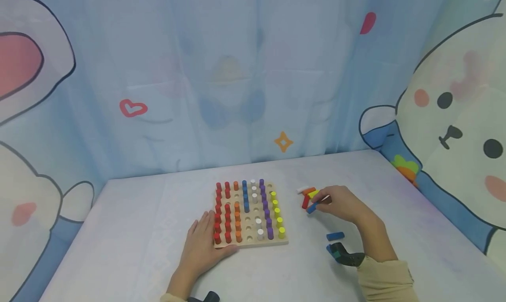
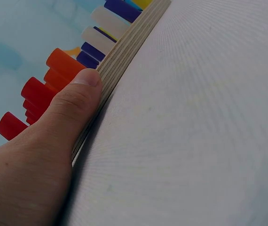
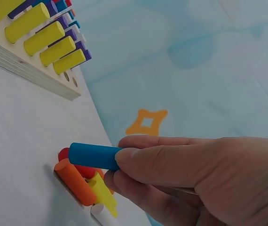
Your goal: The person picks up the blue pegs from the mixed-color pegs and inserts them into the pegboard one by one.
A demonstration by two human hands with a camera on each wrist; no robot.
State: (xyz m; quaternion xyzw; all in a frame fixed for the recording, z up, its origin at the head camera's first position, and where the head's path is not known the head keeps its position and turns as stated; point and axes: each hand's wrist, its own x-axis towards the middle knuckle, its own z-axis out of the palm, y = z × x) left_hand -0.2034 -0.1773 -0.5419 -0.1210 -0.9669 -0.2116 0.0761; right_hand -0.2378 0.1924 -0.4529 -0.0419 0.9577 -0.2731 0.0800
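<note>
A wooden peg board bears columns of red, orange, blue, white, purple and yellow pegs, with some bare holes among them. Along its left side lies my left hand, fingers extended and thumb against the front edge; in the left wrist view the thumb touches the layered wooden edge. To the right of the board, my right hand pinches a blue peg between thumb and fingers. Just beyond and below that peg is a small pile of loose pegs: orange, red, yellow and white.
Another blue peg lies on the white tabletop near my right wrist, and one more blue peg is partly hidden by the wrist camera. A patterned blue curtain hangs behind the table.
</note>
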